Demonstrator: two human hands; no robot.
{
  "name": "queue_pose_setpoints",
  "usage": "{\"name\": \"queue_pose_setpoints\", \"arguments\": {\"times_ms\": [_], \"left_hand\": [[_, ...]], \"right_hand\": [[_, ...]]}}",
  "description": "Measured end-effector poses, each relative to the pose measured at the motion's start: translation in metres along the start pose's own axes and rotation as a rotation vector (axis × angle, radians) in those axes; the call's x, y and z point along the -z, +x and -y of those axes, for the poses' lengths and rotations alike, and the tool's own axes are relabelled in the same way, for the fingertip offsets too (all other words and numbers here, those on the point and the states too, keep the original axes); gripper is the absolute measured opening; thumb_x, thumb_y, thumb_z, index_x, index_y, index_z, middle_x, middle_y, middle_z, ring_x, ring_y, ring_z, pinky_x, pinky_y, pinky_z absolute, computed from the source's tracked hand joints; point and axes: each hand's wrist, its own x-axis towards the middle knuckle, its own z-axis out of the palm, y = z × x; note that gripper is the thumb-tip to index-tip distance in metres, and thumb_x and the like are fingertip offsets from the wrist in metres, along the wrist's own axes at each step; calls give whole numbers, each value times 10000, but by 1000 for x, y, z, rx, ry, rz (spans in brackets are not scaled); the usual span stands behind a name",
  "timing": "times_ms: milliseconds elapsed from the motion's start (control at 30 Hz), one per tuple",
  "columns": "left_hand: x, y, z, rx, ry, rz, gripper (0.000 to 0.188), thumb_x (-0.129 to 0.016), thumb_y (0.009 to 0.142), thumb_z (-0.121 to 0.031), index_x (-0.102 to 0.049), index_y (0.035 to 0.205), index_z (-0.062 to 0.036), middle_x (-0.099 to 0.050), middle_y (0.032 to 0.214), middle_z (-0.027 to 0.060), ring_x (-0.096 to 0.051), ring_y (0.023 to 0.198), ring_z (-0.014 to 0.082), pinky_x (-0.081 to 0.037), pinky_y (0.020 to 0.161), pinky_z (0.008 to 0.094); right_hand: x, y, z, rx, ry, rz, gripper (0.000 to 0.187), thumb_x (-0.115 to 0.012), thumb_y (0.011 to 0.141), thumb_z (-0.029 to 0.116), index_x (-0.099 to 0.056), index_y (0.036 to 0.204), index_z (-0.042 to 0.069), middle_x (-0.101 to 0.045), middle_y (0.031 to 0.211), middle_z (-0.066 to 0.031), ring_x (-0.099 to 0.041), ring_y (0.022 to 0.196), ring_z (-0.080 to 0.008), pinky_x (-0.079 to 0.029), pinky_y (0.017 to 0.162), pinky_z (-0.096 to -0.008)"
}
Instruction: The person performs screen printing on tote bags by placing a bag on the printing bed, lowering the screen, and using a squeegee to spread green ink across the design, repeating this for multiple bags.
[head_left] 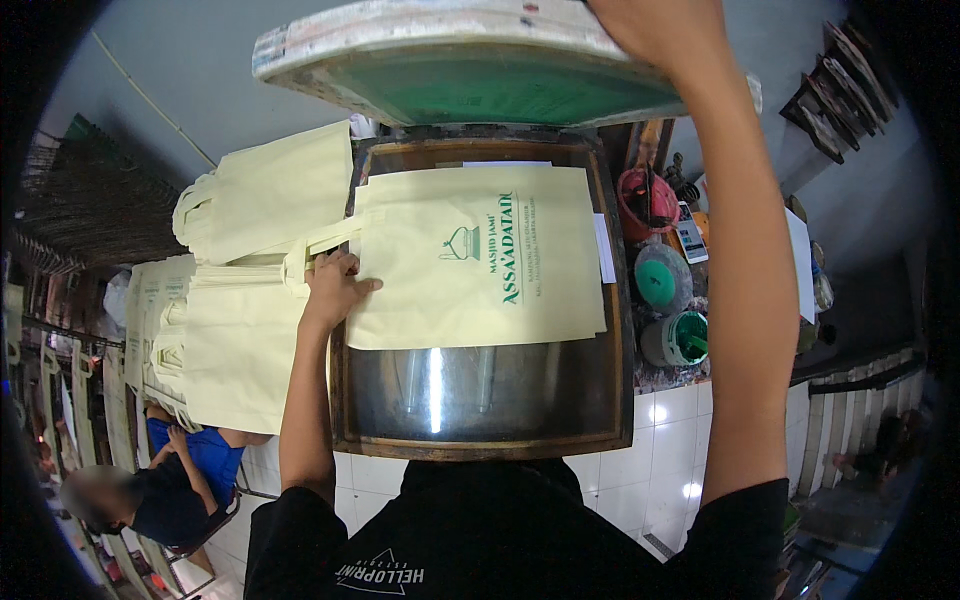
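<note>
A cream tote bag (430, 270) with a green print lies flat on the glass-topped printing table (480, 400), its handles toward the left. My left hand (337, 288) is closed at the bag's left edge by the handle, fingers curled and partly hidden. Overhead, a screen-printing frame (470, 75) is tilted up, its mesh green and its pale rim stained. My right hand (665, 35) grips the rim of that frame near its right end. Part of the hand runs out of the picture at the top.
Piles of plain cream bags (245, 330) lie left of the table. At right stand a pink container (647, 200), a phone (691, 235), a green-lidded tub (660, 280) and an open pot of green ink (675, 340). A seated person (165, 490) is at lower left.
</note>
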Motion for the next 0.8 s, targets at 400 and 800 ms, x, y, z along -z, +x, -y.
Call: {"name": "queue_pose_setpoints", "arguments": {"times_ms": [400,800], "left_hand": [[110,-66,152,502,294,-517,750,-728,856,-318,-450,1485,-21,-563,1419,235,-540,1312,379,-370,1118,460],[-93,157,-223,-397,-112,-18,549,-644,936,-316,-523,1399,-46,-481,1480,204,-395,1389,441,-309,1126,572]], "right_hand": [[-26,50,-33,72,-48,-57,456,-699,878,408,-758,1002,-27,-733,945,-247,-701,893,-418,-544,814,-479],[-14,57,-32,2,-7,100,461,-697,904,409,-758,994,-39,-735,983,-249,-703,923,-400,-546,843,-468]]}}
